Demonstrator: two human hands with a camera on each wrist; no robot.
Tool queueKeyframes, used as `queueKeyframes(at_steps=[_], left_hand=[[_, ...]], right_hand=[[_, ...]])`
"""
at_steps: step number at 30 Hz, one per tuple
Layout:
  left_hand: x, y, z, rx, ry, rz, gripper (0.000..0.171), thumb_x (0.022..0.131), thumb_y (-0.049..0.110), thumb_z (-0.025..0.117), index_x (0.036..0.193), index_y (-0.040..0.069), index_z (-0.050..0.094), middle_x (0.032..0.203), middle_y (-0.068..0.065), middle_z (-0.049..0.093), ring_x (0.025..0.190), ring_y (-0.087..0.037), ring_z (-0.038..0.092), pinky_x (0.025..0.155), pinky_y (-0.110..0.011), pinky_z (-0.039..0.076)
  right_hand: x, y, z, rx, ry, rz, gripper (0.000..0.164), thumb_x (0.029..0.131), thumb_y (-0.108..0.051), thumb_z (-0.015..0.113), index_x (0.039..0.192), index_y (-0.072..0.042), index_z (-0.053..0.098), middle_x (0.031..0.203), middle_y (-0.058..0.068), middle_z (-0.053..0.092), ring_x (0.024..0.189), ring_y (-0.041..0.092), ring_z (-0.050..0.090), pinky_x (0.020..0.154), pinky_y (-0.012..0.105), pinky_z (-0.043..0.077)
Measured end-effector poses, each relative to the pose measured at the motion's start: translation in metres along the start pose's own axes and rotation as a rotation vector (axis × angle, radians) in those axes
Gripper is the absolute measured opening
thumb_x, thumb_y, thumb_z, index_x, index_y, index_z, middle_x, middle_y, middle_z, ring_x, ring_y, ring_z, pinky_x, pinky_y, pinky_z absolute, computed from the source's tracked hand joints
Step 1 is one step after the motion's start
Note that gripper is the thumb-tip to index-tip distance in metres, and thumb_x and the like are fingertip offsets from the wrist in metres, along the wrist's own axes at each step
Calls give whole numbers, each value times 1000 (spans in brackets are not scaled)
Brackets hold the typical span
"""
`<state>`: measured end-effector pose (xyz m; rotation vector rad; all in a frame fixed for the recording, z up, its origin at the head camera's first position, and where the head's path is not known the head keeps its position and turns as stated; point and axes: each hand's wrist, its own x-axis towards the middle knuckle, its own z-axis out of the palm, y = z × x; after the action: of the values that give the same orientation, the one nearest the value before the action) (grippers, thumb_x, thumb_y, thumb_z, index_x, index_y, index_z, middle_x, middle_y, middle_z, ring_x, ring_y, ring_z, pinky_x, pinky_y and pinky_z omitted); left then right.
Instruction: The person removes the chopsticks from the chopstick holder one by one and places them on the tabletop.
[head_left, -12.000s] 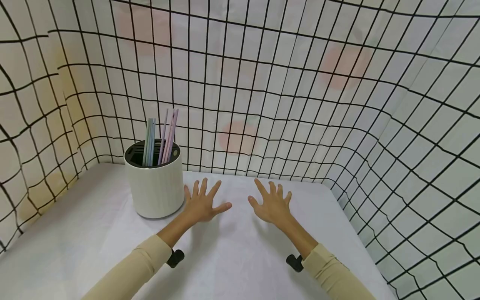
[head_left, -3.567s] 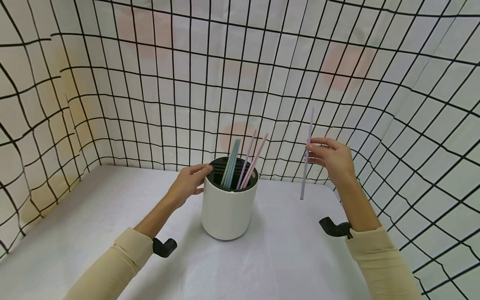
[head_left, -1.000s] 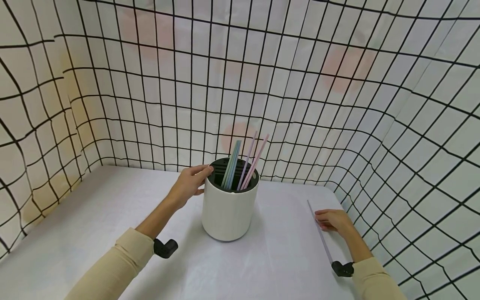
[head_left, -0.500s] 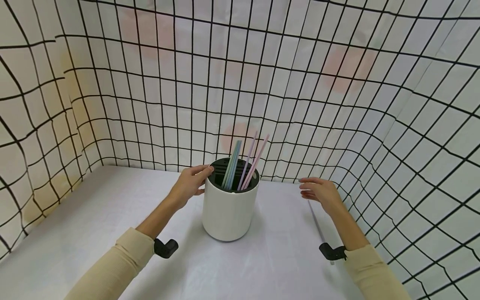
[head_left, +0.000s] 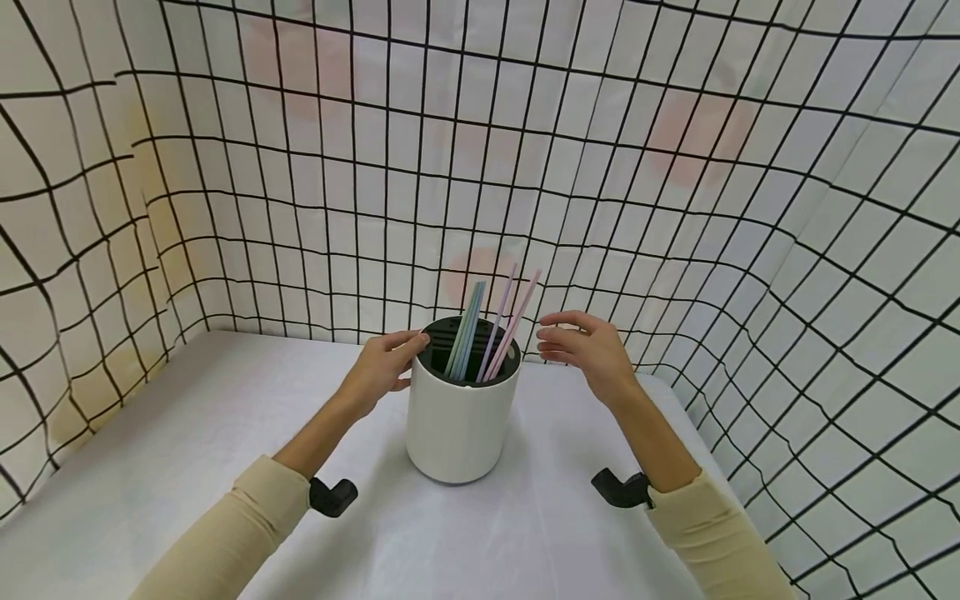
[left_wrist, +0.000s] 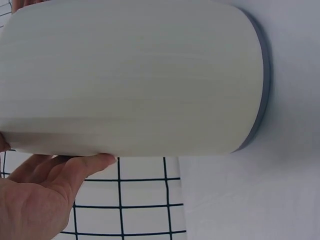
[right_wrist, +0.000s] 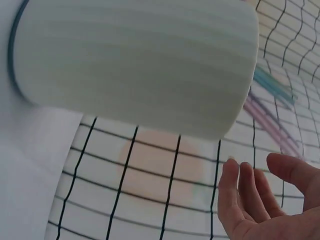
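A white cylindrical utensil holder [head_left: 457, 433] with a black slotted top stands upright on the table. My left hand [head_left: 378, 371] grips its upper left side, thumb at the rim and fingers against the wall [left_wrist: 125, 90]. Green and blue straws [head_left: 466, 333] lean in it, beside a lilac straw [head_left: 497, 323] and pink ones [head_left: 514, 325]. Just right of these, my right hand [head_left: 588, 350] hovers with fingers loosely bent and nothing between them. In the right wrist view, a gap separates the right hand [right_wrist: 265, 200] from the pink and lilac straws [right_wrist: 272, 125].
Black wire grid panels [head_left: 465, 192] with pale sheets behind them surround the white-covered table [head_left: 225, 433] at the back and sides. The loose lilac straw seen earlier on the right is out of sight, the right forearm [head_left: 652, 433] covering that area.
My right hand laid a lilac straw on the right of the table, let it go, then rose and moved left to the holder. The left hand kept its grip.
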<state>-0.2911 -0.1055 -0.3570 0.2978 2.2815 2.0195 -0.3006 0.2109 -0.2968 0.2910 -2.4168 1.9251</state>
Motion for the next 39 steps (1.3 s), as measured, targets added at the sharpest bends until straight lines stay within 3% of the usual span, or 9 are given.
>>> queueKeyframes(at_steps=[9, 18, 23, 27, 31, 39], left_hand=[[-1, 2, 2, 5, 13, -15, 58, 104, 42, 56, 150, 7, 49, 156, -14, 46, 145, -37, 42, 106, -53, 50], [-1, 3, 2, 15, 20, -2, 60, 104, 44, 57, 150, 7, 49, 155, -14, 47, 144, -38, 43, 105, -53, 50], [0, -1, 1, 21, 17, -5, 59, 104, 44, 56, 150, 8, 49, 156, -14, 47, 145, -38, 43, 106, -53, 50], [2, -3, 0, 21, 20, -10, 59, 104, 45, 57, 150, 8, 50, 156, -13, 47, 145, -38, 42, 106, -53, 50], [2, -3, 0, 23, 21, -12, 61, 103, 46, 57, 150, 8, 49, 156, -13, 47, 145, -37, 43, 106, -53, 50], [1, -1, 0, 18, 18, -11, 62, 103, 46, 57, 151, 7, 48, 156, -13, 47, 145, -37, 42, 106, -53, 50]], right_hand=[[1, -6, 31, 39, -52, 15, 38, 95, -16, 73, 129, -2, 63, 111, 14, 75, 100, 25, 74, 96, 32, 60], [-2, -1, 39, -1, -52, -11, 32, 96, -14, 72, 124, -3, 64, 106, 8, 78, 107, 25, 72, 114, 49, 46], [-2, 2, 41, -2, -36, -28, 30, 95, -14, 72, 122, -2, 65, 104, 8, 78, 104, 24, 73, 117, 56, 40], [-2, 1, 41, -3, -29, -35, 30, 95, -14, 73, 122, -1, 64, 104, 11, 78, 100, 23, 74, 111, 48, 49], [-1, -7, 39, 14, -11, -45, 33, 94, -14, 74, 123, -1, 63, 106, 14, 77, 96, 25, 75, 97, 40, 60], [0, -33, 29, 54, 19, -100, 37, 93, -15, 76, 122, 1, 62, 102, 12, 76, 92, 24, 76, 86, 37, 63]])
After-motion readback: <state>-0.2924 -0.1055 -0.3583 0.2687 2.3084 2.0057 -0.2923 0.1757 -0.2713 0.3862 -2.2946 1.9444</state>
